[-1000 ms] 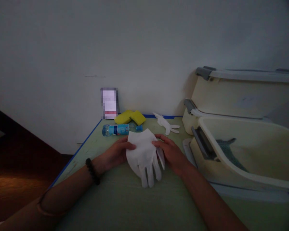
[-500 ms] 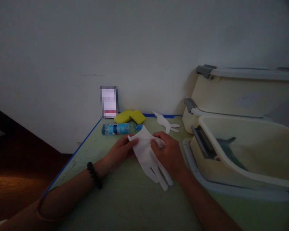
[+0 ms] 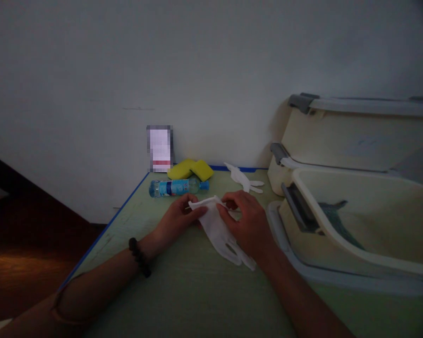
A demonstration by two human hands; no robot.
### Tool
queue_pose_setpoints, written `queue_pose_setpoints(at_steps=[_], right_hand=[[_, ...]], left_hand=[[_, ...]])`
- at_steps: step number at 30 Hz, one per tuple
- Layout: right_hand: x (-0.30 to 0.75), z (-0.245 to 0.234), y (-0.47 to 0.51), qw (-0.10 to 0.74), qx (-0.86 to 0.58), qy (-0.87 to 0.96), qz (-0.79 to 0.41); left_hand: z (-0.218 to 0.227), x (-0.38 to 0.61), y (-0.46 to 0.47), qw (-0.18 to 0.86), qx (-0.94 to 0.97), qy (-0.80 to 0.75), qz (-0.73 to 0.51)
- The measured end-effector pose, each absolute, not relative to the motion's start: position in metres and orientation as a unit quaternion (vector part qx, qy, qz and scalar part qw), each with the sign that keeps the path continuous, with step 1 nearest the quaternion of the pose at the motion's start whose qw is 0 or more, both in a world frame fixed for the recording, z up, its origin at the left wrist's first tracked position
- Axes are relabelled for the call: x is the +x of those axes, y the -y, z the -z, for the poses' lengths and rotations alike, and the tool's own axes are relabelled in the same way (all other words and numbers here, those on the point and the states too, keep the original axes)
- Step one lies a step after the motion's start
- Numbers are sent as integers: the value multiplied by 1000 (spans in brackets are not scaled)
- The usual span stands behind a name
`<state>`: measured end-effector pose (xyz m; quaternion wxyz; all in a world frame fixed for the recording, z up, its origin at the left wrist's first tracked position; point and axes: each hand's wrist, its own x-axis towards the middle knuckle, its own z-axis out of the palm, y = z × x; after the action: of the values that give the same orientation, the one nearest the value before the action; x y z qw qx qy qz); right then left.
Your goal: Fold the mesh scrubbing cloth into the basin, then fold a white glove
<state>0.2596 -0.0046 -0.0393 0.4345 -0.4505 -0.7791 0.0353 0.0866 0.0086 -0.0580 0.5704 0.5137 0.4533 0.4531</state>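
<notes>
A white glove (image 3: 215, 230) hangs over the table between my hands, its cuff toward the wall and its fingers pointing down toward me. My left hand (image 3: 183, 213) is closed, pinching the left corner of the cuff between thumb and fingers. On the other side, my right hand (image 3: 245, 218) grips the cuff's right part, thumb and fingertips together. Part of the glove is hidden behind my right hand. Another white glove (image 3: 241, 177) lies by the wall, just beyond my right hand. Past my left hand a clear bottle (image 3: 178, 187) with a blue label and cap rests on its side.
Yellow sponge-like pieces (image 3: 190, 169) sit behind the bottle, beside an upright phone-like screen (image 3: 160, 149), blurred out. At right stands a cream storage box (image 3: 296, 249) with its lid (image 3: 338, 136) raised and something dark green inside. The green table (image 3: 155, 305) has a blue edge.
The glove's cuff has been pulled straighter and its pointed corner has dropped. The glove's fingers have risen slightly and bunched nearer my right hand. Both hands keep their hold.
</notes>
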Motion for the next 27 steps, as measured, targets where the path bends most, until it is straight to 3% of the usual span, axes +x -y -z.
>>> queue_pose_setpoints(at_steps=[9,20,27], right_hand=[[253,45,7,421,-409,808,-50],[251,43,9,412,-378,826,-73],[254,40,10,329,-403,849,-91]], left_hand=[[49,89,-2,603,527,-394,-451],[49,86,-3,561,532,-437,-460],[49,86,-4,546,531,-453,-463]])
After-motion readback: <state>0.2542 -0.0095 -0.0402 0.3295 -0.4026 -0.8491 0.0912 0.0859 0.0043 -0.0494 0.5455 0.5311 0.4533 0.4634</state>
